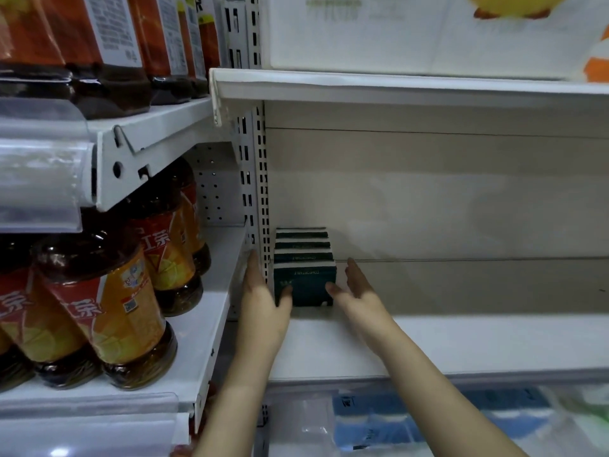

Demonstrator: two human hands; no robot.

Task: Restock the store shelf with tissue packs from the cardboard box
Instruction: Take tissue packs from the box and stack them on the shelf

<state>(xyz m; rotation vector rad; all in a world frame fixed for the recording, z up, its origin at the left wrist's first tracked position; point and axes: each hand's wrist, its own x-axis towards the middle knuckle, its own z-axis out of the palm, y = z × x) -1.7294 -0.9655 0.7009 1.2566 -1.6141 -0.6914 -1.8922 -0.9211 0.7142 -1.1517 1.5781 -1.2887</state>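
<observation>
A row of several dark teal tissue packs (pixel 304 278) stands upright at the far left of the white shelf (pixel 461 344), against the slotted upright. My left hand (pixel 263 301) lies along the left side of the front pack, fingers straight and thumb on its front face. My right hand (pixel 357 288) is at the right side of the same pack, fingers straight and thumb touching its front corner. The cardboard box is out of view.
To the left, shelves (pixel 197 341) hold orange-labelled bottles of dark tea (pixel 108 311). A white shelf board (pixel 395 85) hangs overhead. Below the shelf lie plastic-wrapped blue and white goods (pixel 428 420). The shelf stretches bare to the right of the packs.
</observation>
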